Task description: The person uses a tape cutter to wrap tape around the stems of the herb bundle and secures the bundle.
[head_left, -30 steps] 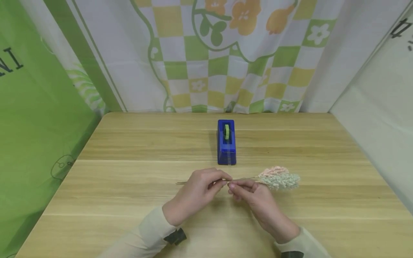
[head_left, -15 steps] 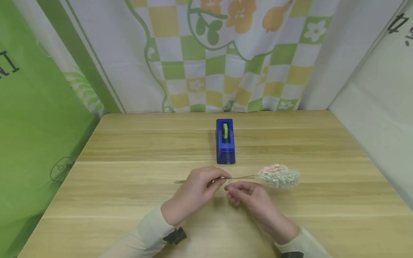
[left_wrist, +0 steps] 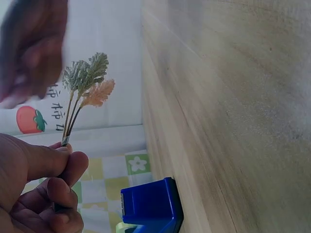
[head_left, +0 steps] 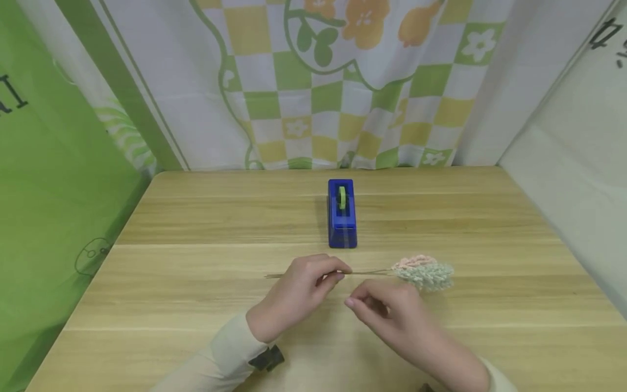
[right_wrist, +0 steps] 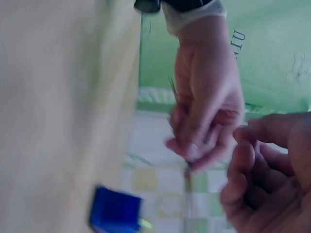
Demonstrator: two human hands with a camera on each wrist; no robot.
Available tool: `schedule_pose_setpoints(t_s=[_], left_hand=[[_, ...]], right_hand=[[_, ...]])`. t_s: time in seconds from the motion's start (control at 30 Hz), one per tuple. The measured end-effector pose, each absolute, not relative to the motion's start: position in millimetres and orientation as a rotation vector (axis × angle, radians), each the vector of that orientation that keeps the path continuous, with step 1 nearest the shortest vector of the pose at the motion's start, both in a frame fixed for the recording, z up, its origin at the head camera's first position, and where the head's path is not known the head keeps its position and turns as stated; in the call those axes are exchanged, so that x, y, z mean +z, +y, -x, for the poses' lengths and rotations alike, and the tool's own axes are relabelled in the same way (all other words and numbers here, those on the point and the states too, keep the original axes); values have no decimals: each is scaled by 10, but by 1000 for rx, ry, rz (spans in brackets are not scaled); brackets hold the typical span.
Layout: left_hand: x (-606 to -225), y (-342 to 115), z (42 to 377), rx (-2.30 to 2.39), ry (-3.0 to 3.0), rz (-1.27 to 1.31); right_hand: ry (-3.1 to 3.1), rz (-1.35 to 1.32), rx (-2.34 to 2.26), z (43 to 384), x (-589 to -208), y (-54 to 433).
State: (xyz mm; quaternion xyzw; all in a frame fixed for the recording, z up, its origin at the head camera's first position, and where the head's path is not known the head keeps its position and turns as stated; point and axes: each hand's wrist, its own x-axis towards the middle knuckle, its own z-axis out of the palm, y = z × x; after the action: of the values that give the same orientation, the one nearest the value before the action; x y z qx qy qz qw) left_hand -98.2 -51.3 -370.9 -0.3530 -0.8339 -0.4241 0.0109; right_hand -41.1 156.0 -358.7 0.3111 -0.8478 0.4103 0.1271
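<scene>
My left hand (head_left: 305, 283) pinches the thin brown stems (head_left: 367, 272) of a small bunch of dried or artificial flowers between thumb and forefinger. The bunch lies sideways, its pale green heads (head_left: 428, 276) and a pink head (head_left: 416, 262) pointing right. In the left wrist view, a shiny band (left_wrist: 65, 141) shows on the stems just above the thumb; it looks like clear tape. My right hand (head_left: 406, 316) is apart from the stems, nearer my body. Its fingers are curled with the thumb close against the forefinger, and nothing shows between them. Farther back stands a blue tape dispenser (head_left: 342, 220).
The dispenser carries a yellow-green roll (head_left: 342, 197) and stands beyond my left fingertips on the wooden table (head_left: 220, 218). A checkered curtain (head_left: 328, 98) hangs behind the table's far edge. A green sheet (head_left: 59, 218) is on the left, a white one (head_left: 578, 163) on the right.
My right hand has left the stems, moving toward my body and slightly right, and has turned over. My left hand keeps its pinch in nearly the same place. The flower heads shift slightly.
</scene>
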Motion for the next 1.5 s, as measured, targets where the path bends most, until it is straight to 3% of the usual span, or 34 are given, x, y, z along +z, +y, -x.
schedule_pose_setpoints(t_s=[0.37, 1.5], left_hand=[[-3750, -479, 983, -1317, -2608, 1114], [-3669, -470, 961, -1229, -2629, 1012]], right_hand=[[-2365, -933, 527, 673, -3621, 1698], [-2273, -950, 344, 753, -3720, 1617]])
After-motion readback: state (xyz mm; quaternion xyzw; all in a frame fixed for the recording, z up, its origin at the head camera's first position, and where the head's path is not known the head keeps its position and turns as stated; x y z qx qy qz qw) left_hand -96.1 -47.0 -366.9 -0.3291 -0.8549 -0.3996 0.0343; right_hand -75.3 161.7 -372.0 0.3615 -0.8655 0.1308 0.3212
